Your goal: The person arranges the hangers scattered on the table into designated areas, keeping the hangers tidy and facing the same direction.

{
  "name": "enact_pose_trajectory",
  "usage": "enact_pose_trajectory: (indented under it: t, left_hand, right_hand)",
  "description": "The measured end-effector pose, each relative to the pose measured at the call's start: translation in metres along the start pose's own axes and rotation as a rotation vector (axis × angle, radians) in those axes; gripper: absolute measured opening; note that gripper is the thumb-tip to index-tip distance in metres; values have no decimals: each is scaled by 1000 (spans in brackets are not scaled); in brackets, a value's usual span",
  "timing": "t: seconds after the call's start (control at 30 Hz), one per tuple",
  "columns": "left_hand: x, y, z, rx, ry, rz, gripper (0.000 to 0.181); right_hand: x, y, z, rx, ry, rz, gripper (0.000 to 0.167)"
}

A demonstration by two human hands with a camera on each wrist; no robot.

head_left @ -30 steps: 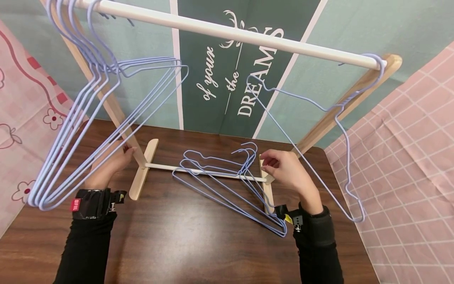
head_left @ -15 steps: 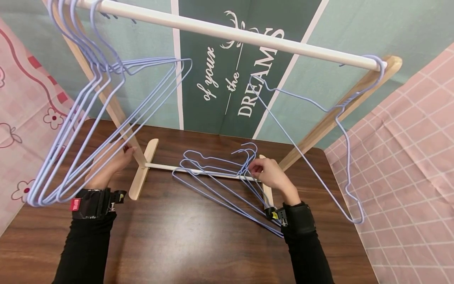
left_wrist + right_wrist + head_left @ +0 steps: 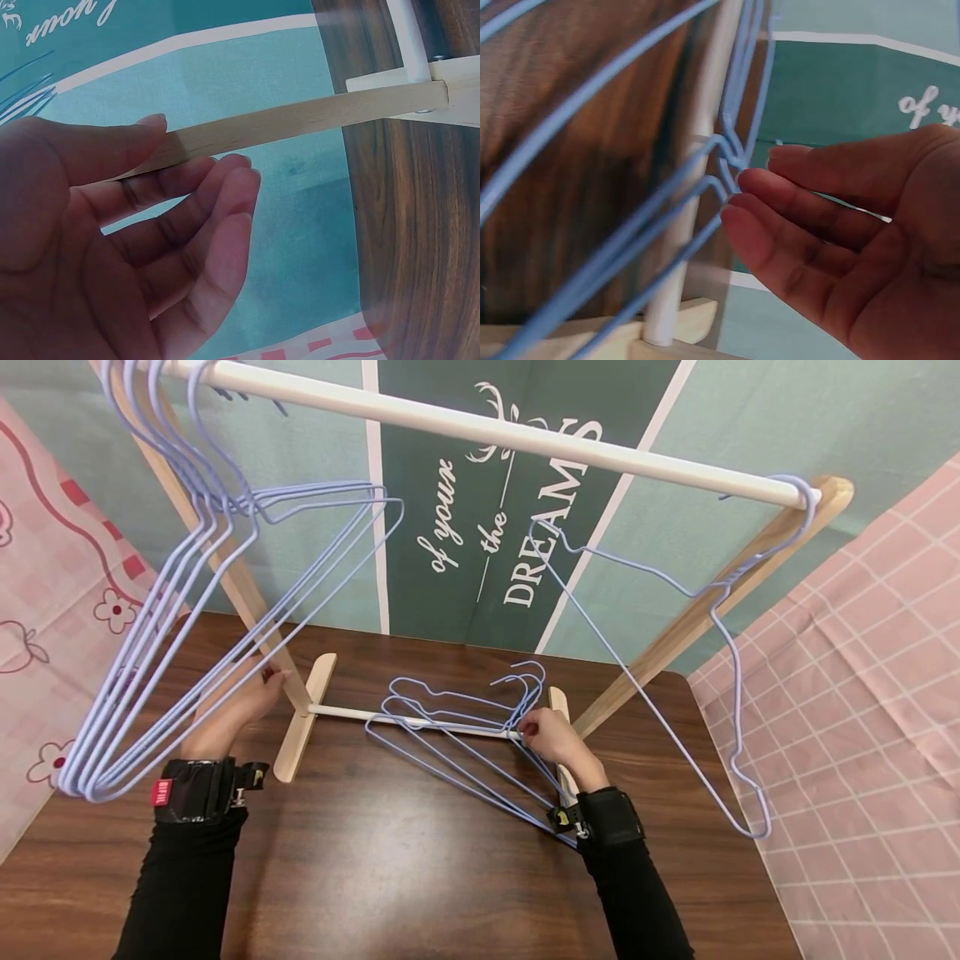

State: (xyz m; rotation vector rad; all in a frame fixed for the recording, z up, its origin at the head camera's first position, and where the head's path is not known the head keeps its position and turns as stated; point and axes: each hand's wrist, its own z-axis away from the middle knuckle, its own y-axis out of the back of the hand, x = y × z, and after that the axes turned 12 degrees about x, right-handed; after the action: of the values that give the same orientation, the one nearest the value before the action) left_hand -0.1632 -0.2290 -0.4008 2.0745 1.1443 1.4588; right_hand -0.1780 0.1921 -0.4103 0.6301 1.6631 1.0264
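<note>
In the head view my left hand (image 3: 240, 702) is at the rack's left wooden post (image 3: 240, 589). Its thumb and index finger pinch the post (image 3: 285, 122) in the left wrist view, the other fingers loosely bent. Several blue hangers (image 3: 442, 693) lie overlapping across the rack's lower white bar, hooks toward the back. My right hand (image 3: 558, 747) is at their right side. Seen from the right wrist, the fingertips of that hand (image 3: 847, 232) are beside the hanger necks (image 3: 731, 161), slightly bent, with a gap below the thumb; contact is unclear.
Several blue hangers (image 3: 225, 506) hang bunched at the left of the white top rail (image 3: 525, 437), in front of my left forearm. One hanger (image 3: 738, 693) hangs at its right end. Printed cloth stands behind, pink cloth at both sides.
My right hand has moved left and slightly down to the necks of the lying hangers. The hangers hanging at the left have swayed slightly. My left hand stays on the post.
</note>
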Motion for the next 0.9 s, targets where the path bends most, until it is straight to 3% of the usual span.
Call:
enact_pose_trajectory:
  t: [0.07,0.2,0.43,0.73,0.9]
  left_hand:
    - [12,7,1,-35,35,-87,28]
    - [24,14,3,-62,59,-164,28]
    - [30,17,4,-68,63,-155,26]
    - [27,16,3,-58,1,-138,24]
    - [30,19,3,-81,40,-196,25]
  right_hand:
    - [1,-6,0,2,10,36,15]
    - [1,-16,1,-13,-10,113,17]
    - [2,-25,2,-31,-47,164,16]
    - [4,-32,2,-13,-23,165,10]
    - [3,-35,3,-4,-29,214,20]
